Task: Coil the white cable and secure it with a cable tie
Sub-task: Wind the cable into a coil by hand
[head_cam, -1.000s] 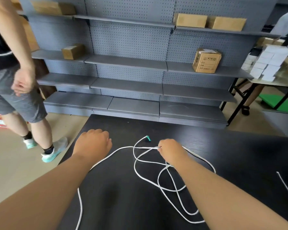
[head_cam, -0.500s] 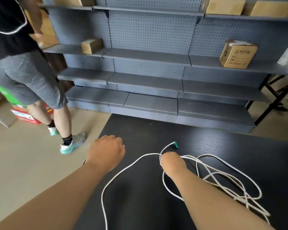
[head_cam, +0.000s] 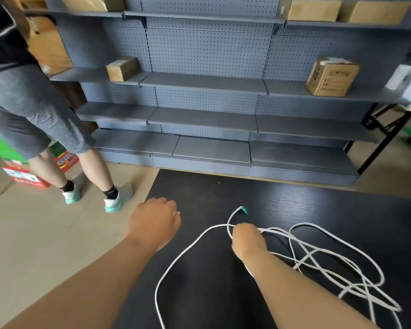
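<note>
Head view: fingers of the right hand (head_cam: 246, 238) pinched the white cable (head_cam: 220, 225) at lower centre, its green tip (head_cam: 243, 210) just above. Loose loops sprawled lower right across the black table (head_cam: 294, 205). The left hand (head_cam: 154, 222) curled its fingers under, hidden; I cannot tell its grasp.

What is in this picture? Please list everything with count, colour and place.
white cable: one, white, teal end, loose loops on the table.
table: one, black, foreground.
shelving unit: one, grey, behind the table.
cardboard boxes: at least five, brown, on shelves.
printed cartons: few, red and green, floor left.
other person: one, grey shorts, standing left.
left hand: one, over table's left edge, holding nothing.
right hand: one, gripping the cable near its teal end.
</note>
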### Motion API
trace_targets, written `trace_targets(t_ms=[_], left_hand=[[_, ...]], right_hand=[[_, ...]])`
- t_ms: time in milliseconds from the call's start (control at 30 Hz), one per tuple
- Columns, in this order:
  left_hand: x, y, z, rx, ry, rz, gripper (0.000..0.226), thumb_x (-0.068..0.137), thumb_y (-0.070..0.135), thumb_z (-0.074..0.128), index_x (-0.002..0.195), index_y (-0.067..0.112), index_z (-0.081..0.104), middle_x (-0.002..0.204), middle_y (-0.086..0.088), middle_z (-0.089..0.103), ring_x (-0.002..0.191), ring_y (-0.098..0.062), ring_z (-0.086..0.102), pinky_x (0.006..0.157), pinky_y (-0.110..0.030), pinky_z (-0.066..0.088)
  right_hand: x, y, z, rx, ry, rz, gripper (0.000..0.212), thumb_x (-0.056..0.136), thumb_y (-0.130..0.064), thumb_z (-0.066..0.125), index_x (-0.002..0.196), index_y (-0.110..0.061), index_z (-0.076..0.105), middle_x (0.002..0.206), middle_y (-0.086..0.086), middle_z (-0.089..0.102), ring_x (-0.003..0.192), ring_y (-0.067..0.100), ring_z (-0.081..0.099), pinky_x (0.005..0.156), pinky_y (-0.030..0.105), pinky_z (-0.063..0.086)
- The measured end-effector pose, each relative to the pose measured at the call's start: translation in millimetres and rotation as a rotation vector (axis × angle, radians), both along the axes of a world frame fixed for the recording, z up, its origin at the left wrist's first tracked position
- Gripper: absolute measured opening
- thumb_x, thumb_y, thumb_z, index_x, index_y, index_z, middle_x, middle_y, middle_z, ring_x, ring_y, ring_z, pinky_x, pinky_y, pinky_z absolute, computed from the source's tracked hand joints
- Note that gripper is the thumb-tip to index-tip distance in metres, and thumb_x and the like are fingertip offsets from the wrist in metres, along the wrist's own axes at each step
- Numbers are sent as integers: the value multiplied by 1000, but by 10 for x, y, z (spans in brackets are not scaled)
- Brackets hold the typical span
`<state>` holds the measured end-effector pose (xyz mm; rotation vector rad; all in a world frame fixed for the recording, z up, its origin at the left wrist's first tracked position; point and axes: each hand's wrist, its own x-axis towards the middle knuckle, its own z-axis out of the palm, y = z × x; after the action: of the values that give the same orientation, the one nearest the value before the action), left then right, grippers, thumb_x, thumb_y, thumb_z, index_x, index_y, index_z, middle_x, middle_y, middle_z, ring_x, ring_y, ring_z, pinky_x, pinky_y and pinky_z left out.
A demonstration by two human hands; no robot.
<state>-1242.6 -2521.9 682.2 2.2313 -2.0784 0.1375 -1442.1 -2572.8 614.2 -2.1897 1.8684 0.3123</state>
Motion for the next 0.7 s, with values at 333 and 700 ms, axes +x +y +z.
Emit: trace_targets(t_ms=[333, 700], left_hand=[[-199, -34, 407, -111, 49, -79, 29, 95, 35, 36, 98, 18, 60, 99, 0, 62, 96, -22, 57, 70, -30, 36], [-764, 195, 895, 155, 924, -362, 33, 86, 9, 54, 116, 22, 60, 120, 6, 61, 115, -8, 54, 105, -27, 37]], right_hand=[[59, -2, 1075, -85, -644, -116, 15, 79, -13, 59, 84, -8, 72, 85, 3, 68, 81, 17, 60, 72, 25, 44], [-142, 477, 2234, -266, -1202, -269, 23, 80, -13, 67, 60, -22, 61, 55, -5, 56, 49, 7, 45, 58, 21, 42]])
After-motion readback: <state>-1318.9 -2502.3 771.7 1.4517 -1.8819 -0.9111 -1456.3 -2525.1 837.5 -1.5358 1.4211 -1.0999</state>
